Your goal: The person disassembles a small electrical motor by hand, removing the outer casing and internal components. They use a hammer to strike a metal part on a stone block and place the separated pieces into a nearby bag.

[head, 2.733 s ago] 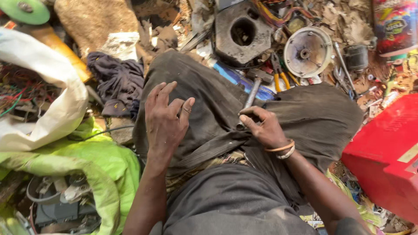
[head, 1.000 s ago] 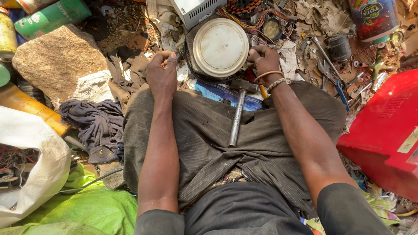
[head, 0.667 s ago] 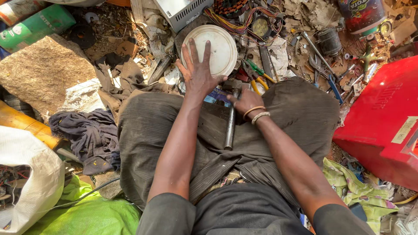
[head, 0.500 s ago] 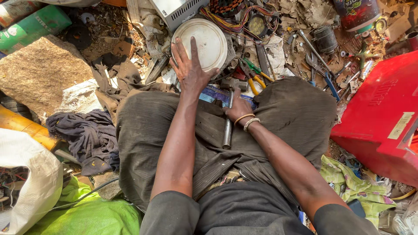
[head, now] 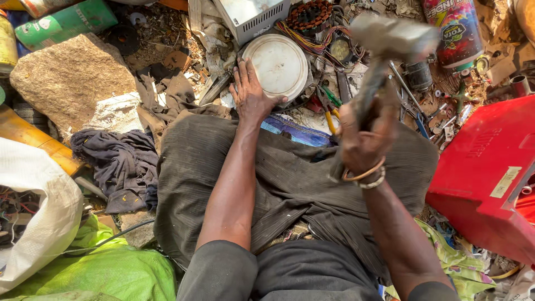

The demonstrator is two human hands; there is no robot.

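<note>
1. Nearest, at six o'clock, sit the person's dark trousered lap (head: 290,189) and both forearms; a bright green plastic sheet (head: 106,273) lies at seven o'clock.

2. The right hand (head: 363,136), with bangles on its wrist, has its fingers wrapped fully shut round the handle of a grey metal-headed hammer (head: 393,36). The hammer is raised, its head blurred at one o'clock, above the scrap.

3. The left hand (head: 251,97) lies flat, fingers spread and gripping nothing, pressing on the near edge of a round white dished metal cover (head: 278,64) at twelve o'clock.

4. I judge the step in hand to be striking: the cover is steadied and the hammer lifted over it. The next move calls for a blow landing on the cover's right part, well apart from the steadying fingers.

5. The cover looks pale, scuffed and shallowly domed, with a raised rim. It rests on littered ground just beyond the knees, touching a grey vented metal box (head: 253,17) behind it.

6. Around it: a copper-wound stator with coloured wires (head: 309,19) at twelve, yellow-handled pliers (head: 329,117) just right of the cover, and a red plastic casing (head: 490,178) at three.

7. Farther left, at ten o'clock, lie a rough brown stone (head: 72,78) and a green cylinder (head: 67,22); a dark crumpled cloth (head: 117,167) lies at nine.
</note>
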